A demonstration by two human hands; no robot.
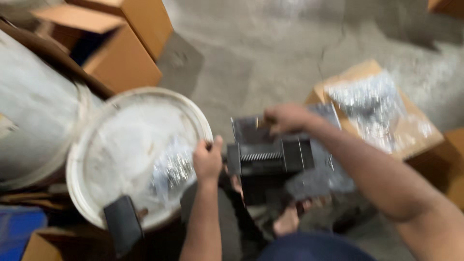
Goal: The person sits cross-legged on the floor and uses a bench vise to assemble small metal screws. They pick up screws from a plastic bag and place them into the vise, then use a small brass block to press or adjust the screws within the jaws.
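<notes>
A: Head view: the left hand grips the rim of a white bucket, where small bagged metal parts lie.

B: And the right hand?

A: Fingers curled on top of a dark metal tool just beside the bucket. A fuller bag sits on a box; seemingly much remains.

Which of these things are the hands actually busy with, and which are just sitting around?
In use:
left hand on the white bucket rim
right hand on the dark metal device

Lying about:
cardboard boxes
box with a clear bag of shiny parts
dark flat piece on the bucket's rim
</notes>
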